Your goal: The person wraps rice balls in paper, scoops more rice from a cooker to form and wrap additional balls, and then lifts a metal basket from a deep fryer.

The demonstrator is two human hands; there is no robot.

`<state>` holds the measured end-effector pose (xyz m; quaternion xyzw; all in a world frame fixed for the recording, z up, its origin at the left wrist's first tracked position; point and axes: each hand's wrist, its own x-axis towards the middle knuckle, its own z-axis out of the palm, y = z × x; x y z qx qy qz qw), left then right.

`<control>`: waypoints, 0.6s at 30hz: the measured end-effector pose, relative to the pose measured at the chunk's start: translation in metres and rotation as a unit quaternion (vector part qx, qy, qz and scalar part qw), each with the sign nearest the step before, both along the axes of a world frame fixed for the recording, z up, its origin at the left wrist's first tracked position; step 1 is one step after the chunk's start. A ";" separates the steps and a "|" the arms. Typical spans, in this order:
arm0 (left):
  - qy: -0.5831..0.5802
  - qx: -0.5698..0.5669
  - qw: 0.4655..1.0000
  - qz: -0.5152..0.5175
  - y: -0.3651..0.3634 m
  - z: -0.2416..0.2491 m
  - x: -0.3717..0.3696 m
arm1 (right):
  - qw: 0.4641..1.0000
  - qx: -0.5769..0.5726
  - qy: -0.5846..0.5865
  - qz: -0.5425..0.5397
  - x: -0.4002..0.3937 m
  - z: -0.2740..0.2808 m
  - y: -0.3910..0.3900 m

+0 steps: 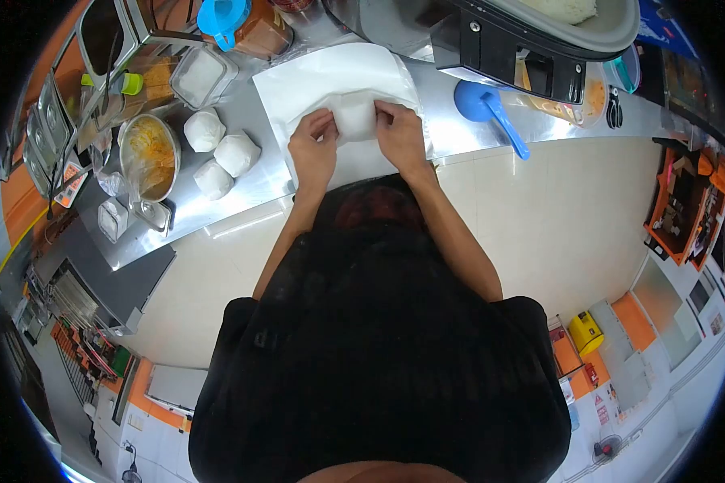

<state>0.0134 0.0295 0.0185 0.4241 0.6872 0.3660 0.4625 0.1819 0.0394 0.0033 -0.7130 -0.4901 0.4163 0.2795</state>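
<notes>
On a stack of white paper sheets [330, 68] lies a white paper parcel [354, 115], its contents hidden. My left hand [313, 150] pinches the parcel's left side, thumb and fingers curled together. At the opposite side, my right hand [400, 138] grips the paper with bent fingers. To the left of the sheets, three rounded white wrapped bundles [237, 154] sit close together on the steel counter [193, 205].
Left of the bundles stands a metal bowl [175, 173] with shredded orange and yellow food. A clear container [204, 76] is behind. A blue scoop [478, 102] lies right, its handle over the counter edge, near a cooker of white rice [560, 8] and black-handled scissors [615, 109].
</notes>
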 end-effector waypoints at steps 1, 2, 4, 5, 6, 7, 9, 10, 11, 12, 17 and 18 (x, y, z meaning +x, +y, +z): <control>0.000 0.001 1.000 0.001 0.001 -0.001 -0.003 | 1.000 0.001 0.000 0.001 0.002 0.001 0.002; 0.024 0.001 1.000 -0.014 0.002 -0.001 -0.007 | 0.999 -0.008 -0.026 0.018 0.004 0.003 0.003; 0.046 0.002 0.999 -0.028 0.006 -0.003 -0.014 | 0.998 -0.017 -0.053 0.035 0.009 0.014 0.008; 0.160 0.030 0.982 -0.099 0.009 -0.005 -0.018 | 0.981 0.064 -0.160 0.087 0.011 0.020 0.010; 0.271 0.056 0.946 -0.169 0.011 -0.001 -0.019 | 0.944 0.142 -0.263 0.138 0.013 0.025 0.011; 0.272 0.057 0.946 -0.169 0.013 0.004 -0.019 | 0.944 0.142 -0.263 0.138 0.016 0.025 0.014; 0.404 0.205 0.868 -0.203 0.021 0.016 -0.019 | 0.918 0.234 -0.259 0.188 0.025 0.022 0.023; 0.404 0.206 0.868 -0.203 0.026 0.022 -0.019 | 0.918 0.234 -0.259 0.187 0.030 0.016 0.025; 0.402 0.241 0.857 -0.213 0.031 0.026 -0.019 | 0.924 0.207 -0.228 0.228 0.034 0.008 0.027; 0.399 0.275 0.846 -0.224 0.035 0.028 -0.020 | 0.927 0.178 -0.195 0.267 0.035 0.002 0.026; 0.334 0.159 0.884 -0.287 0.034 -0.004 -0.028 | 0.933 0.160 -0.197 0.254 0.031 -0.006 0.011; 0.352 0.144 0.878 -0.289 0.032 -0.003 -0.027 | 0.929 0.144 -0.221 0.261 0.030 -0.006 0.010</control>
